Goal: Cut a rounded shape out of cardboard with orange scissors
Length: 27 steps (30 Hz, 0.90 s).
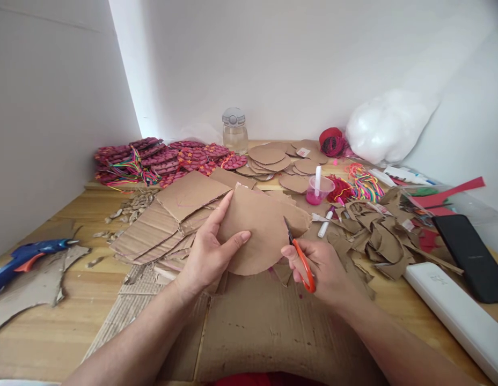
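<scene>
1. Wooden table (43, 343) is carrying everything. A large cardboard sheet (265, 327) is lying flat at its near edge, under both hands.
2. Brown cardboard piece (259, 230), rounded along its lower side, is hovering above that sheet, near the table's middle. It is looking light and stiff but likely to crease if squeezed, so the uncut left edge, clear of the blades, is seeming the safest hold.
3. Left hand (206, 257) is holding there, its grip clamped on the piece with the thumb lying on top and the fingers reaching behind.
4. Right hand (323, 271) is working the scissors (299, 254), its grip clamped around the orange handles.
5. Scissors are meeting the piece's right edge, dark blade pointing up.
</scene>
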### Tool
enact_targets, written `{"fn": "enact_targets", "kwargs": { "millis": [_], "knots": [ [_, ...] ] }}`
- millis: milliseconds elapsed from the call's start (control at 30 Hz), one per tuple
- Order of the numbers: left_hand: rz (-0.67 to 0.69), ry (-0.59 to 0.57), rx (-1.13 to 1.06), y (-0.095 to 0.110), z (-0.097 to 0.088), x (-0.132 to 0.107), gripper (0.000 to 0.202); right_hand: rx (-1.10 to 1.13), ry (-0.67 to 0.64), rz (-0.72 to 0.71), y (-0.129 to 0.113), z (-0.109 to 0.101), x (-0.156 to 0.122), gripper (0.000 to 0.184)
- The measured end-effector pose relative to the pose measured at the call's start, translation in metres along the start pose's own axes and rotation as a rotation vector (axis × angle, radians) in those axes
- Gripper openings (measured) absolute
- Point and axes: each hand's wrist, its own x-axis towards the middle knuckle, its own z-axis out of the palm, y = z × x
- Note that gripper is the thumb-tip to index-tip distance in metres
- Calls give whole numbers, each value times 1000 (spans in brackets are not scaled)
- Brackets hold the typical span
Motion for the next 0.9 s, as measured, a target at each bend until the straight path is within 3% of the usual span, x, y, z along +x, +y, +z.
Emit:
{"fn": "enact_targets", "kwargs": {
  "millis": [267, 467, 633, 900],
  "knots": [
    [4, -15, -36, 1, 2, 0, 83, -92, 46, -43, 10, -2, 5, 47],
    [36, 13, 23, -2, -4, 4, 81, 72, -54, -35, 10, 0, 6, 54],
    [46, 81, 3, -4, -13, 10, 82, 57, -135, -75, 2, -1, 4, 57],
    [62, 72, 47, -2, -13, 10, 83, 15, -207, -21, -4, -5, 4, 61]
  ]
}}
